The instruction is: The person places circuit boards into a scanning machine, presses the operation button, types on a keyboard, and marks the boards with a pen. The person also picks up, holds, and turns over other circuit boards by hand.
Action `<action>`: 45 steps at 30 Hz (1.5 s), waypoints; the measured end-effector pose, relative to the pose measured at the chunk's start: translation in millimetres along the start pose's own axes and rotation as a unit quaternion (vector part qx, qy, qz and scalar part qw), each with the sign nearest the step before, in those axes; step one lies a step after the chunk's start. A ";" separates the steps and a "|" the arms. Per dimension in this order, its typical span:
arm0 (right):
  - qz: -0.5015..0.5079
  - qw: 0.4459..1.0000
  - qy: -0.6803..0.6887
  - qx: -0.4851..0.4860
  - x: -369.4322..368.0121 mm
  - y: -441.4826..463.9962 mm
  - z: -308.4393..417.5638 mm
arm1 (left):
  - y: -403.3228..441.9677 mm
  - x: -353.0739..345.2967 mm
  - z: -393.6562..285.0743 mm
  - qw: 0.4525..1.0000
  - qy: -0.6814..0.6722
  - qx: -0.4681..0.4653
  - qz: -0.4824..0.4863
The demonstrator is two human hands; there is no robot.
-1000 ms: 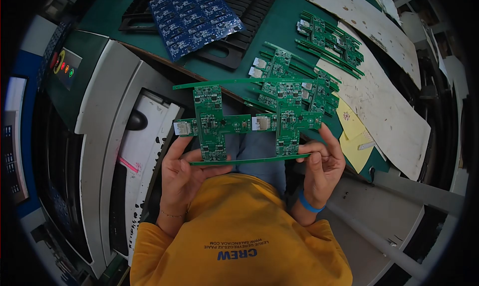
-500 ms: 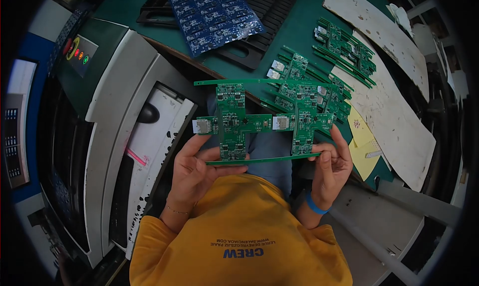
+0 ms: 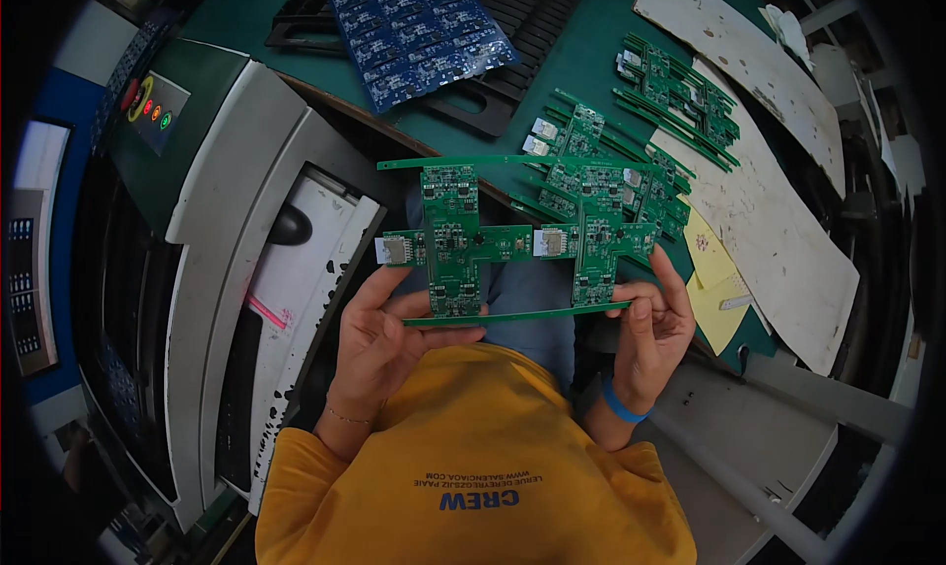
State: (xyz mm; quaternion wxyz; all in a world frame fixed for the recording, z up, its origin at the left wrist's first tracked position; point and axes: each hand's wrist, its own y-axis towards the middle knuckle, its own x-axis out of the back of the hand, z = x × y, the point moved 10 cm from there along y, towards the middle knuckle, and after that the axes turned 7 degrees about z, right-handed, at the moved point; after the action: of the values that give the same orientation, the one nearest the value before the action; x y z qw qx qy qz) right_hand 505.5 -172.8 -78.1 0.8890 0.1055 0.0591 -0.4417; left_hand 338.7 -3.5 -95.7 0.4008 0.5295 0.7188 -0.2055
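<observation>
A green circuit board panel (image 3: pixel 453 240) is held up in front of my yellow shirt, with two cross-shaped boards between two long thin rails. White connectors stick out at the left side of each cross. My left hand (image 3: pixel 379 333) grips the lower left corner, thumb on the near rail and fingers behind and under the board. At the lower right, my right hand (image 3: pixel 655 319) pinches the rail end, its index finger reaching up to the board's right tip. Behind the panel, more green boards (image 3: pixel 581 127) lie on the green table.
A blue board panel (image 3: pixel 414 33) rests on a black slotted tray (image 3: pixel 493 102). Another group of green boards (image 3: pixel 680 92) lies on white sheets (image 3: pixel 788 250), with yellow paper (image 3: pixel 714 314) nearby. To the left stands a grey machine (image 3: pixel 222 191) with lit buttons; a black mouse (image 3: pixel 289 225) sits in it.
Over the last second the whole view has shifted, so the table, machine and hands appear further right. Both hands keep their hold on the panel, which looks almost unmoved relative to them.
</observation>
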 end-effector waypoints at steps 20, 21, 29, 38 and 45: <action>0.058 0.997 0.043 0.018 -11.0 -1.6 8.3 | 0.7 13.3 2.7 0.996 0.041 -0.001 -0.074; 0.049 0.998 0.034 0.027 -9.6 -1.5 12.2 | -1.0 17.6 2.2 0.995 0.047 -0.001 -0.088; 0.038 0.997 0.058 -0.034 13.1 9.2 18.7 | 30.3 5.5 11.9 0.994 0.064 0.004 -0.092; -0.049 0.998 0.003 -0.031 60.7 25.3 27.1 | 85.6 -47.7 -10.6 0.734 0.655 -0.168 -0.064; -0.036 0.978 -0.205 -0.010 80.6 27.5 30.6 | 86.0 -66.4 4.0 0.533 0.813 -0.235 -0.015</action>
State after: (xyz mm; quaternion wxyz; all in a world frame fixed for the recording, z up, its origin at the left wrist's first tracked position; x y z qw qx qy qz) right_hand 576.3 -226.3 -60.6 0.8669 0.0012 -0.1162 -0.4848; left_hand 427.6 -15.5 -34.3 -0.2491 0.3438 0.7654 0.4836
